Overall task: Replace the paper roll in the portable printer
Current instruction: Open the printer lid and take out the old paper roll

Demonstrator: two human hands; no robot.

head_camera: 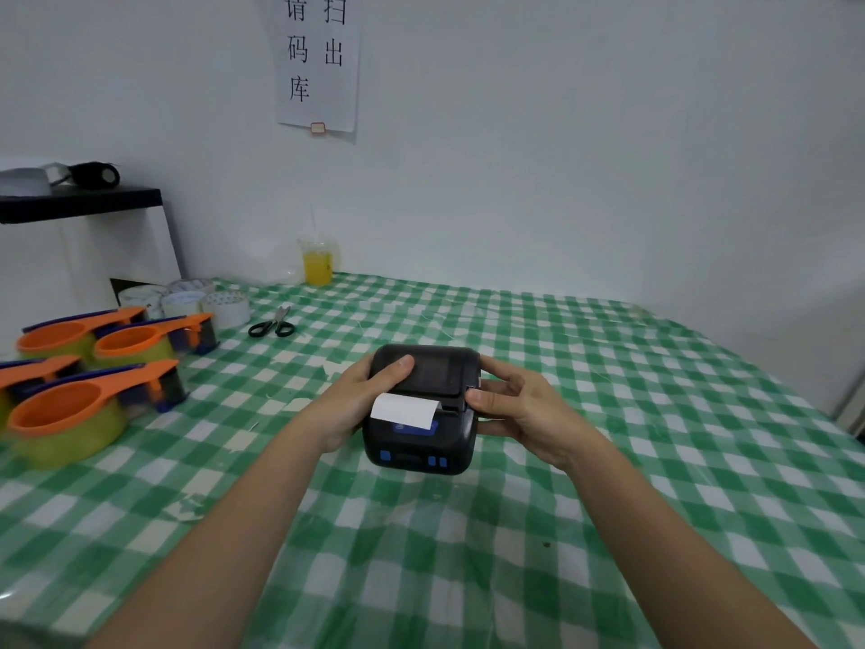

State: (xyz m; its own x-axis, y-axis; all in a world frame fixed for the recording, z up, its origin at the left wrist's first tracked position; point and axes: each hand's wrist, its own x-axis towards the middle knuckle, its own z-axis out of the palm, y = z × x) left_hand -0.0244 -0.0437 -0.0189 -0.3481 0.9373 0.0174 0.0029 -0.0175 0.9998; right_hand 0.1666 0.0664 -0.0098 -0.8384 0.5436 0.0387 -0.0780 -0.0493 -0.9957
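Printer: the black portable printer (421,409) sits on the tabletop (608,437), near the middle of the green-and-white checked cloth, right in front of you, between your two hands.
Lid: it lies down over the paper bay; whether it is fully latched you cannot tell from here.
Paper: a short white strip of paper (405,410) sticks out of the slot toward you and curls down over the blue panel on the front.
Left hand: your left hand (360,400) has its grip around the printer's left side, thumb laid across the top of the lid, fingers hidden behind the body.
Right hand: your right hand (519,407) grasps the printer's right side, fingers curled against the casing near the lid's edge, thumb beside the slot.
Far left: four orange tape dispensers (93,367) loaded with yellowish tape stand in a cluster, with rolls of tape (196,302) behind them.
Behind the printer: black-handled scissors (274,324) lie on the cloth, and a plastic cup of yellow drink (318,262) stands by the wall.
Wall: a paper notice (318,63) with printed characters hangs above.
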